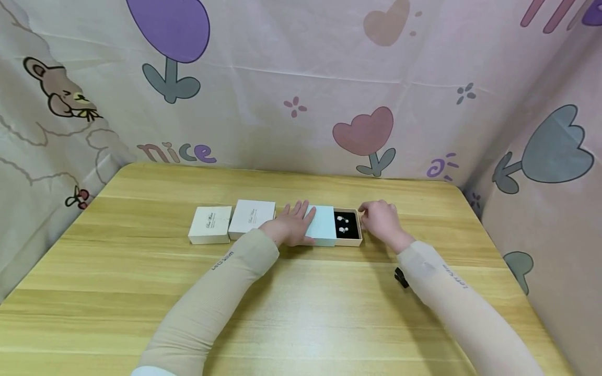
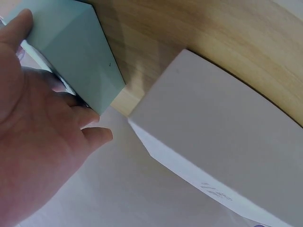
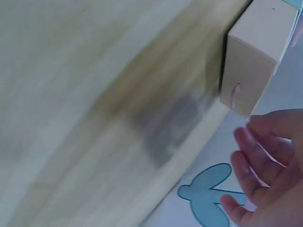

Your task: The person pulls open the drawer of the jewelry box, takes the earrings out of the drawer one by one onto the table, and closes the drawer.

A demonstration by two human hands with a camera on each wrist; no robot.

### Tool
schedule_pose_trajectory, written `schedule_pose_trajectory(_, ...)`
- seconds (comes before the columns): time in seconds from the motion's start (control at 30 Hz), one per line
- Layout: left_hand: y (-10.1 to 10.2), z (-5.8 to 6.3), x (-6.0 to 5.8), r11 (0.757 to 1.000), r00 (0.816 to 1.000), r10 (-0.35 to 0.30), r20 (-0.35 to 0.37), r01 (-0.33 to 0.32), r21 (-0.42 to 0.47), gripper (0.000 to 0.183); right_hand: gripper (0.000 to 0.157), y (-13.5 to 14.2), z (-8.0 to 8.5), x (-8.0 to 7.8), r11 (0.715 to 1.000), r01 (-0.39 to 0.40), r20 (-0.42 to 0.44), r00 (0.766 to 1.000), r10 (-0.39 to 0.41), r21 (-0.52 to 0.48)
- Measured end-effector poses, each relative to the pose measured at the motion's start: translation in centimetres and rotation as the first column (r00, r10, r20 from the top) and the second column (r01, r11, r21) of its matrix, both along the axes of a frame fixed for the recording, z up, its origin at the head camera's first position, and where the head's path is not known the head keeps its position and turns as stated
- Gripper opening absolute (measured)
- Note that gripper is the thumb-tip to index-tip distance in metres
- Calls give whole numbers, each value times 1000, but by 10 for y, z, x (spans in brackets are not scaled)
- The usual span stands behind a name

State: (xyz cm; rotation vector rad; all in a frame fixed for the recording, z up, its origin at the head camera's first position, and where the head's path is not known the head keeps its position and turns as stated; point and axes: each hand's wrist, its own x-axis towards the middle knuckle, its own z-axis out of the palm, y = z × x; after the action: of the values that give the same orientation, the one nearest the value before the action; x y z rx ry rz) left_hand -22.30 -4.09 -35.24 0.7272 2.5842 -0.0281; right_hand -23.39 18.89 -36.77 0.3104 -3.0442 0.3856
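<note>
A pale blue box sleeve [image 1: 323, 225] lies under my left hand [image 1: 293, 225]. My thumb is at its near side, the other fingers reach across to its far side, and they hold it. From its right end a cream drawer [image 1: 349, 242] sticks partly out, with pearl-like jewellery [image 1: 343, 224] on a black lining inside. My right hand [image 1: 380, 222] is beside the drawer's end, fingers loosely bent. In the right wrist view a small pink ribbon pull [image 3: 235, 94] shows on the drawer's end face, apart from the fingertips; whether they touch the drawer's corner is unclear.
Left of the blue sleeve stand a white box [image 1: 251, 216] and a smaller off-white box [image 1: 210, 224], both with printed lids. All stand on a wood-grain table [image 1: 301, 313]. A printed cloth [image 1: 258, 104] hangs behind and along the sides.
</note>
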Motion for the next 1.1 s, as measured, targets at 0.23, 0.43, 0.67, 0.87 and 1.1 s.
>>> schedule_pose_trajectory(0.23,-1,-1,0,1000,1000,-6,-18,6,-12,84,20,-13,-1,2,991,-130,-28,991,131,22)
schedule_pose_trajectory(0.43,0,-4,-2,1000,1000,-10,-17,9,-10,85,17,-21,-6,3,981,-168,-43,984,173,96)
schedule_pose_trajectory(0.67,0,-3,-1,1000,1000,-10,-21,10,-14,85,16,-25,-8,2,976,-173,-52,982,181,132)
schedule_pose_trajectory(0.87,0,-3,-1,1000,1000,4,-19,-4,-4,85,17,-26,-10,1,975,-171,-53,982,180,143)
schedule_pose_trajectory(1.1,0,-4,-2,1000,1000,4,-14,-4,0,85,17,-26,-10,1,974,-175,-59,981,185,146)
